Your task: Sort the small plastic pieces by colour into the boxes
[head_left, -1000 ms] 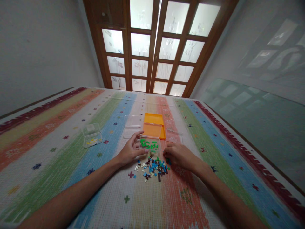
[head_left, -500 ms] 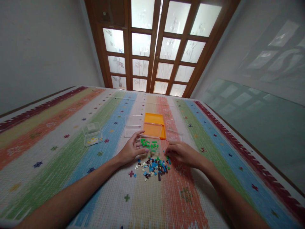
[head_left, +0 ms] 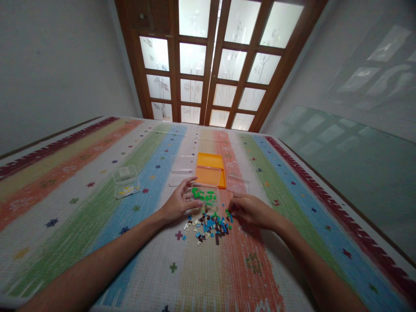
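Observation:
My left hand [head_left: 180, 202] is curved around the left side of a small clear plastic box [head_left: 218, 200], thumb at its front edge and fingers at its back corner. Green toy bricks [head_left: 203, 196] lie inside that box. In front of it spreads a loose pile of small toy bricks [head_left: 211, 224] in blue, dark brown, cream and green. At the pile's right edge is my right hand [head_left: 246, 209], fingers bent and pressed together beside a few green and blue bricks. Whatever sits between those fingertips is hidden.
Behind the box stands an open orange case [head_left: 210, 159]. Clear open boxes lie to its left [head_left: 180, 178] and right [head_left: 237, 184]. Further left, another open clear box [head_left: 126, 173] holds yellow bricks. A striped tablecloth [head_left: 146, 264] covers the table.
My right hand has shifted slightly to the right, away from the box, along the pile's edge. My left hand stays on the box.

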Demonstrator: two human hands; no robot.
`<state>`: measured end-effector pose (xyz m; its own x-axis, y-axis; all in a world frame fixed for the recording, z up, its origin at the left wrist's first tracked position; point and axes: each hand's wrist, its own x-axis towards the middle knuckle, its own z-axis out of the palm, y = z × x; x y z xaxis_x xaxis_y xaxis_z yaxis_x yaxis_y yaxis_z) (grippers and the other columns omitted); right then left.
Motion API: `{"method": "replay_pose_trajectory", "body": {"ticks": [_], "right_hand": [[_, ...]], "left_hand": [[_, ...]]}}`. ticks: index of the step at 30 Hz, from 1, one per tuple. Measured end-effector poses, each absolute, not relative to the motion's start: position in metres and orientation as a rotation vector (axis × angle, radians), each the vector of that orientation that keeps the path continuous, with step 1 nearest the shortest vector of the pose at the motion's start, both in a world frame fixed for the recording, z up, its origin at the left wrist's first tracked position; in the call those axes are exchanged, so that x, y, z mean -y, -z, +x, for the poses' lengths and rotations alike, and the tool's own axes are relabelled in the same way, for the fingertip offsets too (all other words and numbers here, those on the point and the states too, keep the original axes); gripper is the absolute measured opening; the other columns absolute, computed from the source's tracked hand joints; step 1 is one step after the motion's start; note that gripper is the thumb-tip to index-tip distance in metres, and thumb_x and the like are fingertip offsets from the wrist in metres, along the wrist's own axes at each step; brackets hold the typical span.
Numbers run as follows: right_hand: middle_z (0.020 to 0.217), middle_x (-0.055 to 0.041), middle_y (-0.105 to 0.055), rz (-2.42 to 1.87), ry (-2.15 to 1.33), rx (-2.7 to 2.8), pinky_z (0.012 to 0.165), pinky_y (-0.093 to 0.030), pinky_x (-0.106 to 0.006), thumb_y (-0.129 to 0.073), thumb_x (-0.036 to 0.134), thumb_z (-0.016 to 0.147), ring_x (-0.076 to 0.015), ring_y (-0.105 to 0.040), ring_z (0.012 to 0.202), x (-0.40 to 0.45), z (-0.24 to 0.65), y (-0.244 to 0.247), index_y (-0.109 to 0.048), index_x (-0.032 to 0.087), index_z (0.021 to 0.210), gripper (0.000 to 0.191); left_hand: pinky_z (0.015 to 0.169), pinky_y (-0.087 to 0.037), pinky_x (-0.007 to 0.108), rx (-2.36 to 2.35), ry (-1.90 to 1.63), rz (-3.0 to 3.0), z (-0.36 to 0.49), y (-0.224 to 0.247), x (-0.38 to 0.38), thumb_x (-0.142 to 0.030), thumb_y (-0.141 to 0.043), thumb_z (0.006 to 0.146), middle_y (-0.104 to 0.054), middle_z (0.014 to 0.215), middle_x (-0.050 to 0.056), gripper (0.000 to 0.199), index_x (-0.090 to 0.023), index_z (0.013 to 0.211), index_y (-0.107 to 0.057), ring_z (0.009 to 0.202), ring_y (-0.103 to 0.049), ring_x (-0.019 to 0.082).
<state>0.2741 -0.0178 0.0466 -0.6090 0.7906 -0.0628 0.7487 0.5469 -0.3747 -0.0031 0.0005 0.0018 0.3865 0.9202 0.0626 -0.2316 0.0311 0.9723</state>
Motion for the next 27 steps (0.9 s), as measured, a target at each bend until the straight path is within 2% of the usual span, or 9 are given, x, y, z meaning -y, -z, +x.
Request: {"method": "replay_pose_trajectory", "body": {"ticks": [7,15,22,27], "right_hand": [[0.091,-0.0070,-0.069,-1.348,-0.583,2.600,0.071,-0.043,-0.027,-0.057,0.017,0.089,-0.0171,-0.061,0.080,0.019,0.275,-0.047,-0.067,0.016,0.089,0.010],[0.087,-0.0055,-0.069,-1.377,-0.567,2.595,0.068,-0.041,-0.026,-0.059,0.015,0.087,-0.0157,-0.060,0.075,0.019,0.275,-0.045,-0.067,0.017,0.088,0.009],[0.088,-0.0059,-0.067,-1.319,-0.569,2.595,0.069,-0.042,-0.027,-0.064,0.031,0.090,-0.0171,-0.059,0.079,0.024,0.269,-0.045,-0.066,0.017,0.088,0.015],[0.091,-0.0062,-0.068,-1.329,-0.541,2.593,0.070,-0.041,-0.027,-0.063,0.029,0.091,-0.0172,-0.060,0.080,0.023,0.267,-0.039,-0.066,0.017,0.092,0.012]], "left_hand": [[0.101,-0.049,0.052,-0.734,-1.016,1.204,-0.002,-0.003,0.000,-0.017,-0.085,0.066,-0.052,0.133,0.012,0.078,-0.027,0.134,-0.048,0.110,-0.063,0.026],[0.101,-0.050,0.051,-0.760,-1.016,1.213,-0.003,-0.004,0.001,-0.018,-0.085,0.066,-0.050,0.135,0.011,0.078,-0.028,0.135,-0.048,0.113,-0.061,0.026],[0.096,-0.052,0.048,-0.761,-1.025,1.204,-0.003,-0.004,0.000,-0.017,-0.085,0.066,-0.048,0.135,0.012,0.076,-0.028,0.133,-0.050,0.110,-0.062,0.026],[0.096,-0.052,0.046,-0.789,-1.014,1.211,-0.003,-0.004,0.001,-0.018,-0.085,0.066,-0.045,0.135,0.012,0.078,-0.028,0.134,-0.048,0.110,-0.062,0.025]]}}
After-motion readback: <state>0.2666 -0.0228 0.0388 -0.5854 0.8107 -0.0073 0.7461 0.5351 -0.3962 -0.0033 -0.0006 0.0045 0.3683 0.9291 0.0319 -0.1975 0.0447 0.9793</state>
